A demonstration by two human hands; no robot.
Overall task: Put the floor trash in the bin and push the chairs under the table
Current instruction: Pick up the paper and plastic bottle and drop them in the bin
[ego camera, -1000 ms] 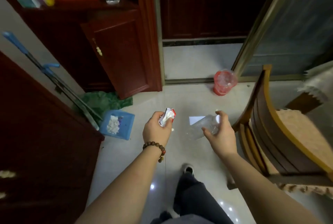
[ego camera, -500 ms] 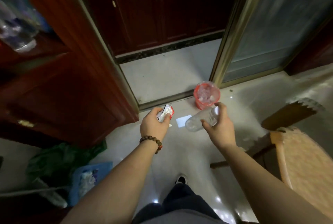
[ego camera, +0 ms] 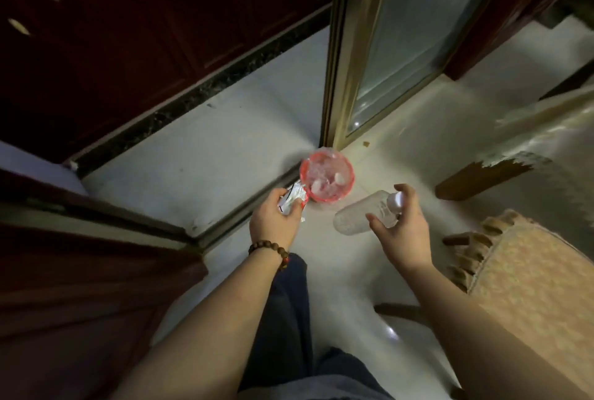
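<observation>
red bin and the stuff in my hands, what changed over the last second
The person has walked up to the red bin: it was far off by the door frame, and now it sits just beyond both hands. The left hand brings the crumpled wrapper to the bin's rim. Nothing was let go: the right hand keeps holding the clear plastic bottle, and the bin stands in the same spot.

Open bin [ego camera: 327, 177], chair [ego camera: 527, 274] rightward
</observation>
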